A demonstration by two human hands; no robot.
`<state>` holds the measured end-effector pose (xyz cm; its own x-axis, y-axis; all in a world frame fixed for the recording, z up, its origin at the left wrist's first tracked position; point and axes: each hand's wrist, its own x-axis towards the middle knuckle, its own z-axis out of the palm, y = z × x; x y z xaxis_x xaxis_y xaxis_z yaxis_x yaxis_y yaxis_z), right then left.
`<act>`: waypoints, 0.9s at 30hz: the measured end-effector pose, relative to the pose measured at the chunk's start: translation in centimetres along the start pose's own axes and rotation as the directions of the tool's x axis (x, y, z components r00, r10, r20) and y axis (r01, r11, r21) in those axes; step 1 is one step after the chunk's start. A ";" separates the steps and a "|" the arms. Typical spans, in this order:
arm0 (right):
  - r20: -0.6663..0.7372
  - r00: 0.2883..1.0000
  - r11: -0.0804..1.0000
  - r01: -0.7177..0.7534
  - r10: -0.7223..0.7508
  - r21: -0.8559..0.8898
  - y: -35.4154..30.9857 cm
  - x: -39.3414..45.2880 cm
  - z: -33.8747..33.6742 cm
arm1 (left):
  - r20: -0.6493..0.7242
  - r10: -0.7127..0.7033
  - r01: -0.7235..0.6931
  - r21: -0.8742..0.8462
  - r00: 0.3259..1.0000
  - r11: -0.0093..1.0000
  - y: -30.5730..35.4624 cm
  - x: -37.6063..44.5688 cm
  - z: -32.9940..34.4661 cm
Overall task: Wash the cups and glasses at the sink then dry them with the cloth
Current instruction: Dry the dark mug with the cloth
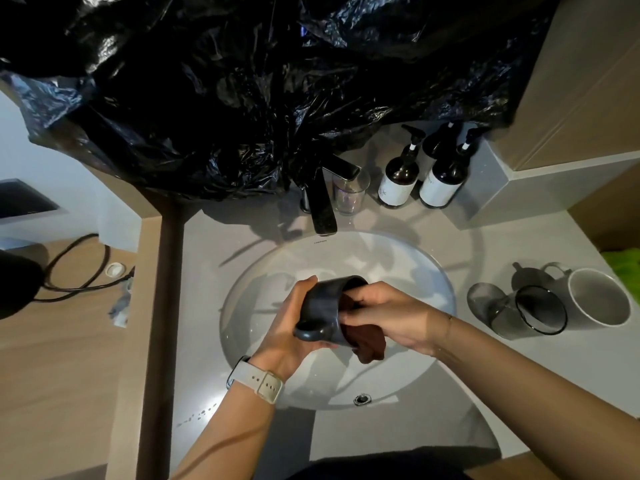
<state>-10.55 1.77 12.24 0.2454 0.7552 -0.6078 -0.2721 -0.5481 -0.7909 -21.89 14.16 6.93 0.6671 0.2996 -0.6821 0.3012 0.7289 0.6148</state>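
Over the sink (263, 271), the left hand (294, 320) wraps round a dark mug (325, 310) tipped on its side, mouth to the right. The right hand (388, 317) pinches a brown cloth (369, 344) stuffed into that mouth, rest hanging below. On the counter right: a smoky glass (512, 311) lying down, and a white mug (599, 296).

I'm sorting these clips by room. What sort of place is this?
Most likely a bathroom vanity, perhaps in a hotel: a round basin set in a grey counter, a black faucet, and two pump bottles by the wall.
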 end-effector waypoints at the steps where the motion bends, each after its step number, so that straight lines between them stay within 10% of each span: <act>1: -0.007 1.000 0.998 0.001 -0.001 0.055 0.1 -0.1 -0.3 | 0.001 -0.017 0.017 -0.028 1.000 0.999 0.1 0.1 -0.1; 6: -0.016 0.998 0.968 0.059 -0.057 0.243 -0.3 -2.3 -2.8 | -0.032 -0.182 0.169 -0.243 0.983 0.955 -0.2 0.5 -0.7; 11: -0.345 0.919 0.899 0.303 -0.189 0.316 -0.5 -4.1 -4.3 | 0.151 -0.261 0.301 -0.447 0.953 0.842 -0.2 0.0 -1.2; 15: -0.516 0.788 0.875 0.463 -0.335 0.139 -0.5 -4.4 -3.2 | 0.269 -0.300 0.403 -0.616 0.915 0.677 -0.6 0.3 -1.9; 22: -0.682 0.444 0.795 0.490 -0.582 -0.359 -0.4 -1.8 -1.1 | 0.191 -0.241 0.307 -0.572 0.952 0.761 -0.7 0.2 -1.7; 27: -0.334 0.645 0.663 0.368 -0.687 -0.652 1.0 0.0 0.9 | 0.129 -0.193 0.231 -0.441 0.973 0.867 -1.1 0.1 -1.1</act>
<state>-11.65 1.52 11.56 0.6559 0.7440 0.1274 0.5167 -0.3194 -0.7944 -22.93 14.08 5.74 0.6784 0.0710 -0.7313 0.1152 0.9727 0.2013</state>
